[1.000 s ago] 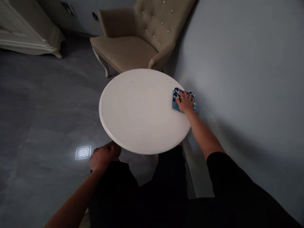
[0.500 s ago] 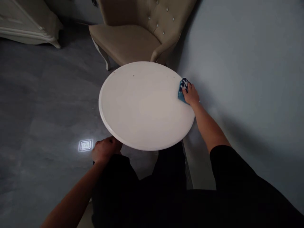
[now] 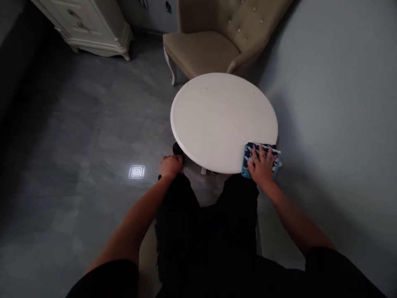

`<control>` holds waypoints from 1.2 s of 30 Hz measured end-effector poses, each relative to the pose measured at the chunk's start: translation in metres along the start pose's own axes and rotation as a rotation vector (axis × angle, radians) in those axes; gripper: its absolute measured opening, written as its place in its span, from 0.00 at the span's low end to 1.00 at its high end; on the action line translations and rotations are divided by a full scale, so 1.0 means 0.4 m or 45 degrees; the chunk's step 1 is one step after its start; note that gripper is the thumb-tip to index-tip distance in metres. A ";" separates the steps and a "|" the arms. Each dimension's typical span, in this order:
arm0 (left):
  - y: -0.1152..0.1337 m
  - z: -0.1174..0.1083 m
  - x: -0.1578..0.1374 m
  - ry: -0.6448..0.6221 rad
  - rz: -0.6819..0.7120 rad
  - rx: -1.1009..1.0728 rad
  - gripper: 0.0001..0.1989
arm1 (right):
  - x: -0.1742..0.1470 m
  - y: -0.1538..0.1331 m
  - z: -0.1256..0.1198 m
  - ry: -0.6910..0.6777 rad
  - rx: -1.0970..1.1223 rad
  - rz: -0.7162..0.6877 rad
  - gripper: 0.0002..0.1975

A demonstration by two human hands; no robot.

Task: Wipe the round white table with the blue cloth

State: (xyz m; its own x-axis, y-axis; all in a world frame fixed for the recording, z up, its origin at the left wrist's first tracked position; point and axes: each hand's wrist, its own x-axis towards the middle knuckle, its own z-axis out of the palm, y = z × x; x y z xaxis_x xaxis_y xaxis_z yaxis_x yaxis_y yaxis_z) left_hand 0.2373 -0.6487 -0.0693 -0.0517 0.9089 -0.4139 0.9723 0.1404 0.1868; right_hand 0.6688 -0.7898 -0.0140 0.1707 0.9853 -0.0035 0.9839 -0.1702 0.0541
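A patterned blue, navy and white cloth (image 3: 248, 157), folded into a pad, lies over the near right rim of the round white table (image 3: 217, 120). My right hand (image 3: 263, 167) holds it there from above, fingers spread across it and palm near the edge. Part of the cloth sticks out past the tabletop. My left hand (image 3: 171, 166) rests on my left knee, just off the table's near left rim. Its fingers are curled in, and nothing shows in them.
Beyond the table stands a tan tufted armchair (image 3: 201, 49). A white cabinet (image 3: 93, 29) is at the far left. The grey wall (image 3: 338, 103) runs close along the right side. A lit square pattern (image 3: 137, 171) shows on the grey floor.
My right hand has brought the cloth along the right rim toward me, and its fingers are now more spread. The view has shifted left. My left hand stays at my knee.
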 end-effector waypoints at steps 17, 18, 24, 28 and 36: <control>-0.025 -0.018 0.008 -0.034 -0.077 0.047 0.23 | 0.227 -0.700 -0.118 0.032 0.449 -0.497 0.36; -0.015 -0.013 0.008 -0.025 -0.081 0.054 0.25 | 0.205 -0.631 -0.115 0.015 0.442 -0.476 0.36; 0.023 0.008 0.004 0.004 -0.037 0.030 0.29 | 0.098 -0.122 -0.083 -0.086 0.264 -0.019 0.38; 0.011 0.012 0.013 0.006 -0.004 0.012 0.29 | 0.105 0.034 -0.062 -0.085 0.219 0.192 0.38; -0.034 0.014 0.028 0.021 -0.061 -0.071 0.29 | 0.234 -0.453 -0.120 -0.151 0.230 -0.159 0.38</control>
State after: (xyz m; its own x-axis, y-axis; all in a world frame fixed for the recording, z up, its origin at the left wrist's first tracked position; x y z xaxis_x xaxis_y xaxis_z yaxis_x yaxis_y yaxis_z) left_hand 0.2246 -0.6428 -0.0817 -0.1025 0.9069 -0.4087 0.9545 0.2053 0.2163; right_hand 0.5040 -0.6663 0.0239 0.0418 0.9923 -0.1168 0.9893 -0.0574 -0.1338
